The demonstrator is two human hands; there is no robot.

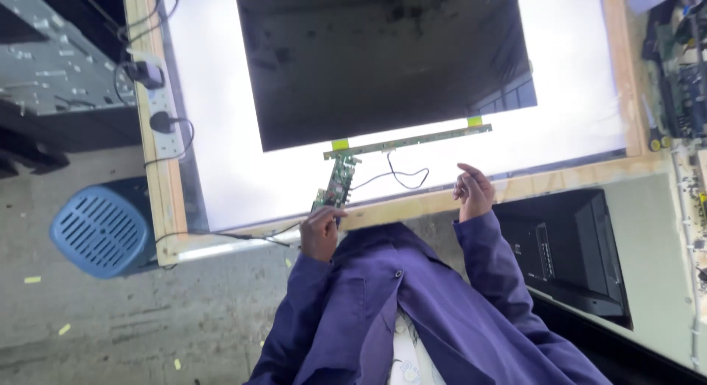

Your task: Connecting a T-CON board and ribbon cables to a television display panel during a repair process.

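The glowing white light table with its pale wooden frame (166,201) fills the middle of the view, and everything else is placed against it. On its lit surface lies a large dark rectangular display panel (383,57). Along that panel's near edge runs a narrow green strip board (409,140) with two small yellow tabs. The left hand (322,232) is at the table's near wooden rail, fingers clenched on the near end of a small green rectangular circuit board (337,182). This board lies on the lit surface and reaches from the hand up to the strip board. A thin black wire (401,177) loops across the lit surface from the small board, just beyond the near rail. The right hand (473,192) is over the same near rail, well apart from the left. Its fingers are loosely curled and released, grasping nothing. Both sleeves belong to a blue-purple work coat (412,311) at the table's near side. On the table's left rail sits a white power strip with black plugs (157,98). On the floor beside its near left corner stands a blue slotted plastic stool (103,227). A black plastic television back shell (567,249) lies beyond its near right corner.
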